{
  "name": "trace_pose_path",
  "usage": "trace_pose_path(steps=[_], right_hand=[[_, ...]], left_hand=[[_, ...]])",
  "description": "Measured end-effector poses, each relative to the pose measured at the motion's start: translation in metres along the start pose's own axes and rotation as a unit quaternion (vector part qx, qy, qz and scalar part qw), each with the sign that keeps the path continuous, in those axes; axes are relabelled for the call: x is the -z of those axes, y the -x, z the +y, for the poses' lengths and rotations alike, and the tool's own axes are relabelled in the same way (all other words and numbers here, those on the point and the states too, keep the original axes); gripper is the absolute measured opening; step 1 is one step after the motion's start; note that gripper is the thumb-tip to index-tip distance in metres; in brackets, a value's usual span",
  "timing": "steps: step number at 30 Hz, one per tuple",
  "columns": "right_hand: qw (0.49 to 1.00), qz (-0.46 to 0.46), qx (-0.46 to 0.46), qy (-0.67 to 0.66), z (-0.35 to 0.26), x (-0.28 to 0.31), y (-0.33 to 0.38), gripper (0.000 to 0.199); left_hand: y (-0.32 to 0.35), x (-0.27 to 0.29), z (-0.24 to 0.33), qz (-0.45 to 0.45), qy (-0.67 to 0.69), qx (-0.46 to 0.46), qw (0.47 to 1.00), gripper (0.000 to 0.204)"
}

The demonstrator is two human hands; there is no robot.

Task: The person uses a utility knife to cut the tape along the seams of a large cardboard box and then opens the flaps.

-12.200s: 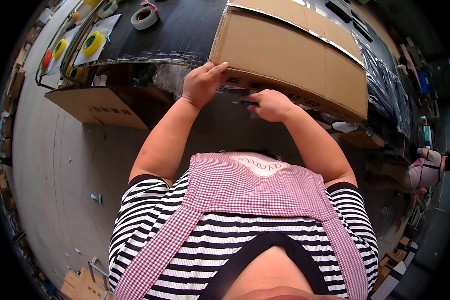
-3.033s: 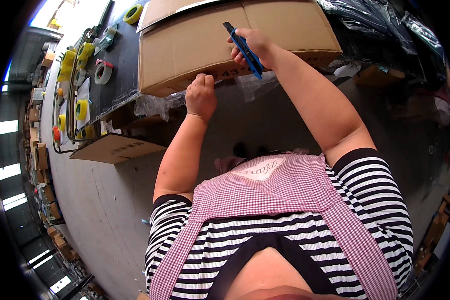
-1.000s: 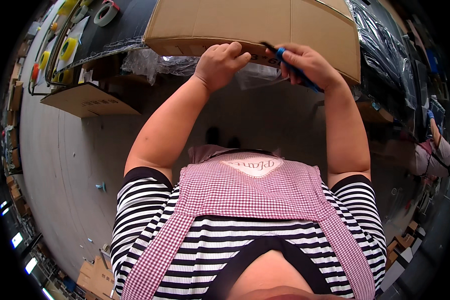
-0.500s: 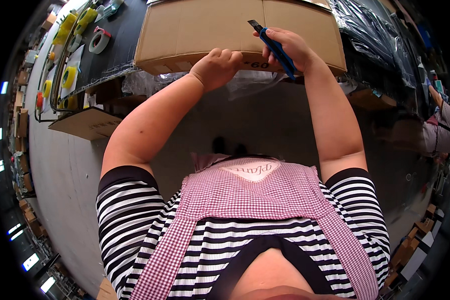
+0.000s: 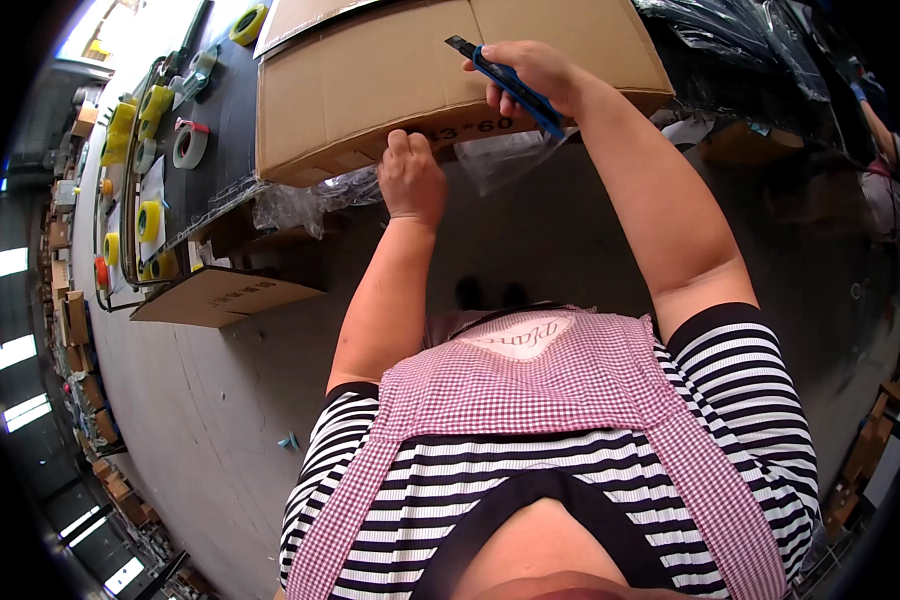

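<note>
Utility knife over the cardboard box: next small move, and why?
Probably bring the blue utility knife down to the box's top seam. The right hand holds it raised above the cardboard box, tip not touching the cardboard. The left hand grips the box's near lower edge, so the box looks braced. Whether the blade is extended cannot be told.

The right hand (image 5: 532, 72) has lifted the blue box cutter (image 5: 505, 84) from the lower front edge of the cardboard box (image 5: 370, 80) up onto its top face. The left hand (image 5: 411, 182) has slid lower, now gripping the box's front edge from underneath.
</note>
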State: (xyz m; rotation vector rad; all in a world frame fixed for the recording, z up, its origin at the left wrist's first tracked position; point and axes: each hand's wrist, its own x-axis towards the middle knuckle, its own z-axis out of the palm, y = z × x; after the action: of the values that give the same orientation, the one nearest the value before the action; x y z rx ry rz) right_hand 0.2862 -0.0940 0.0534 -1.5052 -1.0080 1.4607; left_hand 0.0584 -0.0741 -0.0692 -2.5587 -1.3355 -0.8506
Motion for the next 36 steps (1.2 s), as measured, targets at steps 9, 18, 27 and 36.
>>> trace_pose_path(steps=[9,18,27,36], right_hand=[[1.0,0.002,0.007,-0.008,0.006,0.003,-0.004,0.044],[1.0,-0.012,0.018,-0.014,0.006,0.005,-0.003,0.045],[0.995,-0.021,0.094,0.016,0.014,0.001,0.015,0.043],[0.984,-0.018,-0.025,0.176,0.058,-0.03,0.048,0.042]], left_hand=[[0.013,-0.001,0.002,0.001,0.231,0.076,0.97,0.007],[0.043,0.002,0.007,-0.017,0.599,0.336,0.726,0.013],[0.051,0.007,-0.007,-0.174,0.642,0.507,0.548,0.023],[0.046,0.014,-0.02,-0.134,0.659,0.425,0.607,0.026]])
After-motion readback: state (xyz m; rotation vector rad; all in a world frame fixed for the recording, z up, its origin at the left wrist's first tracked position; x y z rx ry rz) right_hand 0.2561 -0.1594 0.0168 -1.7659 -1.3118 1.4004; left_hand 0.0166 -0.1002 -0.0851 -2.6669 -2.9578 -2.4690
